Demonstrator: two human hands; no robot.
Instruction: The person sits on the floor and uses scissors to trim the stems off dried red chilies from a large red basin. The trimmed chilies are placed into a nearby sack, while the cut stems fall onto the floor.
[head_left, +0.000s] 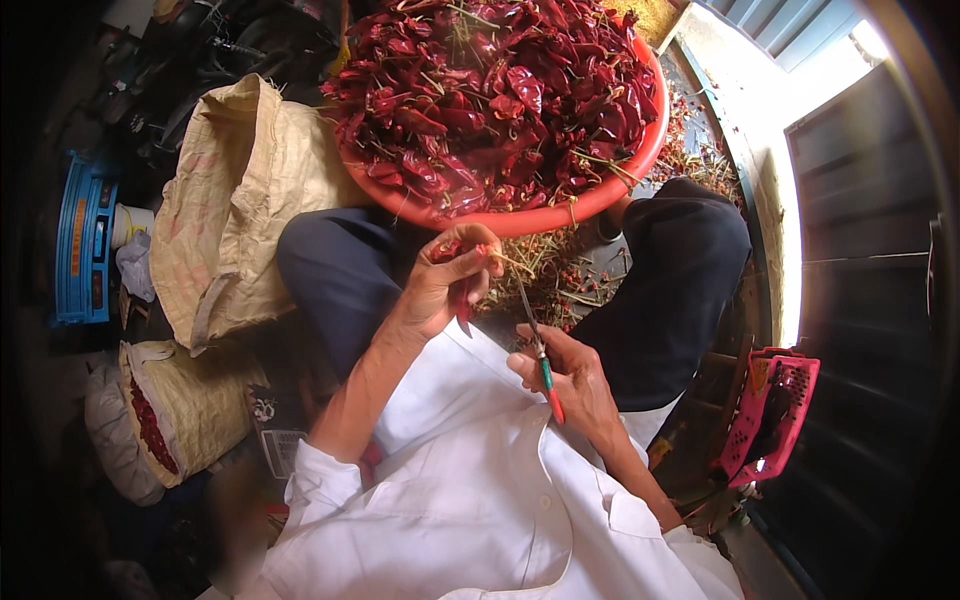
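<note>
My left hand (450, 281) holds a dried red chili pepper (464, 298) just below the rim of a big red plastic basin (442, 217). The pepper's pale stem points right, towards the blades of the scissors (541, 358). Those scissors, with green and red on the handle, are gripped in my right hand (574, 375), lower and to the right. Their tips lie close to the stem; whether they touch it I cannot tell. Dried red chilies (495, 112) are heaped in the basin, many with stems on.
Cut stems and bits (555, 266) litter the floor between my knees. An open woven sack (225, 195) stands left of the basin, and a smaller sack of red chilies (199, 405) lies below it. A pink plastic basket (780, 420) is at the right, near a dark door panel (862, 300).
</note>
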